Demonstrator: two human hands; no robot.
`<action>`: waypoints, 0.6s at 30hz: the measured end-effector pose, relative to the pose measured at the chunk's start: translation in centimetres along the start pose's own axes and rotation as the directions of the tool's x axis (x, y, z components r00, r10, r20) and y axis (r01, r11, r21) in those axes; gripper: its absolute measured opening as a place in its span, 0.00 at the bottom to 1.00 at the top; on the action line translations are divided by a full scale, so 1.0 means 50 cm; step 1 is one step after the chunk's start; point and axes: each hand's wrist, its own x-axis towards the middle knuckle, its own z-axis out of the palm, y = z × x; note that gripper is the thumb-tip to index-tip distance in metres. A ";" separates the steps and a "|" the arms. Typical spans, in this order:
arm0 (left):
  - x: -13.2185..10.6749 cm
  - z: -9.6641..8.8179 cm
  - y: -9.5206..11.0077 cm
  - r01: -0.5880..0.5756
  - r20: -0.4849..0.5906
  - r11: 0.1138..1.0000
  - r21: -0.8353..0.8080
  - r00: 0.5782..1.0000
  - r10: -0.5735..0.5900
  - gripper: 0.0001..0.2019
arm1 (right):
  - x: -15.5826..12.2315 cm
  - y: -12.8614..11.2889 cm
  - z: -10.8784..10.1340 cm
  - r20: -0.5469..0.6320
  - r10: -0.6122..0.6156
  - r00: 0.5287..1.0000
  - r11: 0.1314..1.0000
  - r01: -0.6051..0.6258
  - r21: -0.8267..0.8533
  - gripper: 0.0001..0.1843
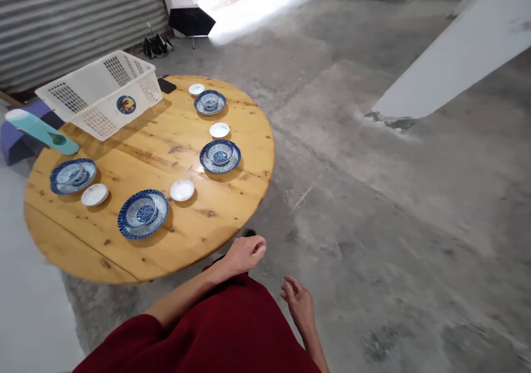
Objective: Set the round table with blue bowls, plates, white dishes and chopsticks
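My left hand [244, 254] hangs in front of my body by the near right edge of the round wooden table [194, 234], its fingers curled in with nothing seen in them. Lower and further right, over the floor, my right hand [299, 302] is empty, fingers loosely bent and apart. Nearest to my left hand is a blue-rimmed plate [124, 232] with a clear bowl [141, 211] on it. A small white dish [182, 190] lies to its right. Similar plates with bowls stand around the table, among them one plate [236, 165] at the right edge and another [53, 180] at the left.
A white plastic basket [95, 119] stands at the table's back left, beside a black phone [166, 86] and a turquoise container [45, 132]. Other small white dishes [219, 130] lie between the plates. A black umbrella [191, 21] rests on the floor behind. A white pillar [448, 57] rises at right.
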 end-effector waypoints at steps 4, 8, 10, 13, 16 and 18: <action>0.099 -0.001 0.024 -0.013 0.010 0.999 -0.038 1.000 0.014 0.12 | 0.071 -0.046 -0.068 -0.016 0.001 1.000 0.996 -0.002 -0.094 0.31; 0.198 -0.018 0.041 0.022 -0.025 0.993 -0.118 0.999 -0.025 0.12 | 0.140 -0.103 -0.148 -0.072 0.074 0.995 0.990 -0.082 -0.113 0.31; 0.244 -0.029 0.043 0.054 -0.043 0.986 -0.155 0.997 -0.062 0.12 | 0.173 -0.131 -0.179 -0.074 0.132 0.988 0.982 -0.141 -0.129 0.29; 0.305 -0.048 0.041 0.109 -0.047 0.982 -0.156 0.992 -0.118 0.13 | 0.214 -0.151 -0.215 -0.079 0.232 0.969 0.956 -0.243 -0.163 0.26; 0.352 -0.073 0.040 0.161 -0.040 0.978 -0.133 0.985 -0.167 0.13 | 0.237 -0.149 -0.239 -0.087 0.321 0.943 0.923 -0.332 -0.193 0.20; 0.374 -0.091 0.042 0.191 -0.030 0.973 -0.132 0.980 -0.197 0.13 | 0.245 -0.151 -0.247 -0.058 0.354 0.933 0.887 -0.355 -0.294 0.18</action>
